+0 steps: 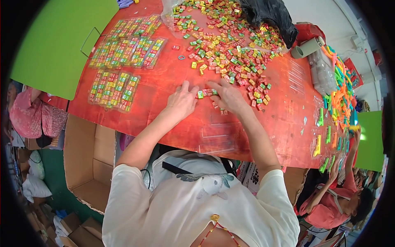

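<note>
A short row of small red, green and yellow blocks lies on the red table between my two hands. My left hand has its fingers closed against the row's left end. My right hand bends its fingers over the right end, with the thumb at the near side. A couple of loose blocks sit just below the right hand. Beyond the hands spreads a big heap of the same blocks. Clear plastic trays lie near the table's front edge.
Filled block packs stand in groups at the left. A black plastic bag lies over the heap's far side. At the right are a grey-green tube, clear packaging and bright plastic pieces. A co-worker reaches in there.
</note>
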A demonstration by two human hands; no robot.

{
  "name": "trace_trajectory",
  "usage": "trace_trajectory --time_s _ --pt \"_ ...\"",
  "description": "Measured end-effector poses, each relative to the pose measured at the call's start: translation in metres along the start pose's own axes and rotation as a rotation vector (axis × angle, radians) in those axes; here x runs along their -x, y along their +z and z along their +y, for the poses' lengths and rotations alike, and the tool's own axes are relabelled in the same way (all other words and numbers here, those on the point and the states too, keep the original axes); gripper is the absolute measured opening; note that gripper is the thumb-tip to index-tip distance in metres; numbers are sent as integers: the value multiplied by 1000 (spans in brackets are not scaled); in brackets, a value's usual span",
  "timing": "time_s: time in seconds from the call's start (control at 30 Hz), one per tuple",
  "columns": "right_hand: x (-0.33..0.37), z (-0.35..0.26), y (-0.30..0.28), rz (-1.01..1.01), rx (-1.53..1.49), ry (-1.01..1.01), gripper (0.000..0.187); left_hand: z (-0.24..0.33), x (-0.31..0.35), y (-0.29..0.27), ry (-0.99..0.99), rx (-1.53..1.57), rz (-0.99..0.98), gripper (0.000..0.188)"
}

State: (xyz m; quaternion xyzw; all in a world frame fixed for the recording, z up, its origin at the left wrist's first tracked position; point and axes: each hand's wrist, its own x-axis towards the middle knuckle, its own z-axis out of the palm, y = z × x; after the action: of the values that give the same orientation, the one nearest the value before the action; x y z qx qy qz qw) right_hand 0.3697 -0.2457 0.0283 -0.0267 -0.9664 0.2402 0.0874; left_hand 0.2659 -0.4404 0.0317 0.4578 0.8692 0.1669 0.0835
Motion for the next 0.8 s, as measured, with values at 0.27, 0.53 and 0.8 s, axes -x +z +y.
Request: trace_trajectory --time_s 0.27,0.53,0.8 --pt "1 -2 2 7 60 -33 35 -1 -6 3 70 -22 106 30" --pt "72 -34 -43 65 29 113 28 51 31 0 208 87 93 33" --pt "123 -12 -41 69 98 157 34 88 33 35 311 59 9 46"
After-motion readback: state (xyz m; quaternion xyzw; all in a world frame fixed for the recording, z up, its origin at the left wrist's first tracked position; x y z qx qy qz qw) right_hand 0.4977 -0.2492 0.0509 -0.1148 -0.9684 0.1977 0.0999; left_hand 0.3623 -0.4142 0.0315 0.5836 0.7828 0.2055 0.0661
